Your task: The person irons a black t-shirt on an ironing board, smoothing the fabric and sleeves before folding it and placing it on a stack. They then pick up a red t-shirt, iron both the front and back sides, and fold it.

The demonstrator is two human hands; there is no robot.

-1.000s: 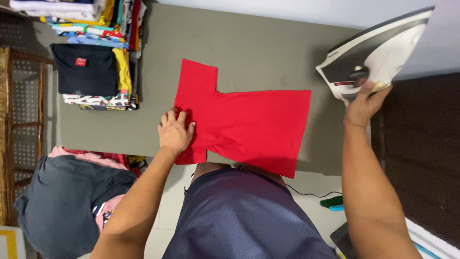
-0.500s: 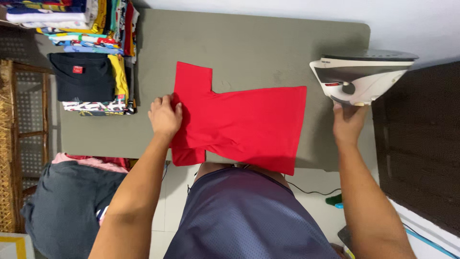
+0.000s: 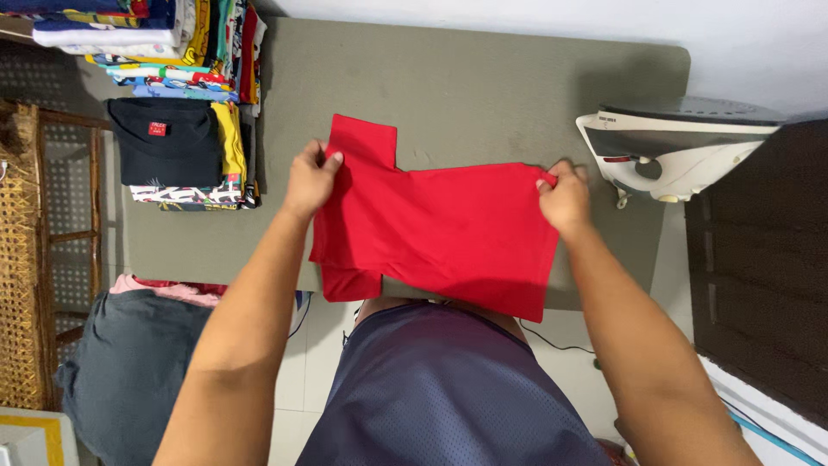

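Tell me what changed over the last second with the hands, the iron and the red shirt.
The right hand set the iron down at the board's right end, let go, and took hold of the red shirt at its right edge. The left hand moved from pressing the shirt flat to gripping its left edge. The shirt, ironing board and pile of folded clothes stayed put.

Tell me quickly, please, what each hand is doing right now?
Left hand: closed, pinching the red T-shirt near its far sleeve.
Right hand: closed, pinching the shirt's far hem corner; the iron stands apart, untouched.
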